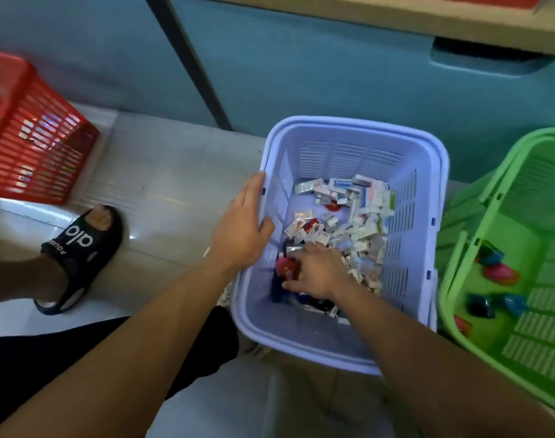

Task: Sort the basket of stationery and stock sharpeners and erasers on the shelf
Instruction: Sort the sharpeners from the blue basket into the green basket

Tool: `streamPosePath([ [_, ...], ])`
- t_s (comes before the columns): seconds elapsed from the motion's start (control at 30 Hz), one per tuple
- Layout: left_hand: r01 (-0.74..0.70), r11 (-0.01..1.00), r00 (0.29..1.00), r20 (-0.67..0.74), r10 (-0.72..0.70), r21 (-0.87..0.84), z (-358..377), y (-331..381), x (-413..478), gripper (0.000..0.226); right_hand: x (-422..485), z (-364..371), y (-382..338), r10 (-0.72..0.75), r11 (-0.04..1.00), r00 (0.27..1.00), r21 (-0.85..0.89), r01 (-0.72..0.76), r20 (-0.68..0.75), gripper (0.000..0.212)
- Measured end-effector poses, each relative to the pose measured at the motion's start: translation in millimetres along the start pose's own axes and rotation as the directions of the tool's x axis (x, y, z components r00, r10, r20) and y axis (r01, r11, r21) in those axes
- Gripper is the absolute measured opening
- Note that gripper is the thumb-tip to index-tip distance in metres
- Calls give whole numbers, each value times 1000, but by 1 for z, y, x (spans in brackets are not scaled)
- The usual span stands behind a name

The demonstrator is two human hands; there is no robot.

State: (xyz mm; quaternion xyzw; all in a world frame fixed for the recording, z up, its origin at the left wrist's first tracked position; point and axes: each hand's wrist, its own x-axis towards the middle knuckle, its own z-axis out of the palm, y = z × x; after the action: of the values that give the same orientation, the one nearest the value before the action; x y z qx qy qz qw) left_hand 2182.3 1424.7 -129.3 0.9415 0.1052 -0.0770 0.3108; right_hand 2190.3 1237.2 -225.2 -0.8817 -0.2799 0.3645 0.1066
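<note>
- The person's dark trouser leg (pixel 48 358) fills the lower left, so the person appears to be crouched or seated low over the work.
- The step in hand looks like the sorting: the right hand (pixel 317 273) is down inside the lilac basket (pixel 348 123), fingers bent over a red piece (pixel 287 266) near the front wall. Whether it already grips it cannot be told.
- The left hand (pixel 241 229) grasps the lilac basket's left rim, thumb inside, steadying it.
- The heap of small white packets (pixel 361 197), probably erasers, lies across the middle and back of the basket, with darker pieces under the right hand.
- The next move likely calls for lifting one coloured piece clear of the packets and carrying it right to the green basket (pixel 541 191), where coloured sharpeners (pixel 498 273) already lie.
- Both baskets stand on the pale tiled floor (pixel 162 191); a foot in a black sandal (pixel 80 245) rests to the left.
- Farther left stands a red basket (pixel 32 147).
- Behind stands a blue cabinet (pixel 301 74), with a beige shelf (pixel 396 17) above; stocking seems not yet begun.
</note>
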Motion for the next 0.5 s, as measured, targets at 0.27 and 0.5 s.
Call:
streamPosePath([
  [0.27,54,998,998,-6,-55,-37,1,5,21,79,10,0,1,-23,1000,1000,20,23,-1,71],
  [0.5,32,994,999,-18,-34,-104,3,6,25,77,9,-14,27,103,988,984,130,-85,-143,61],
])
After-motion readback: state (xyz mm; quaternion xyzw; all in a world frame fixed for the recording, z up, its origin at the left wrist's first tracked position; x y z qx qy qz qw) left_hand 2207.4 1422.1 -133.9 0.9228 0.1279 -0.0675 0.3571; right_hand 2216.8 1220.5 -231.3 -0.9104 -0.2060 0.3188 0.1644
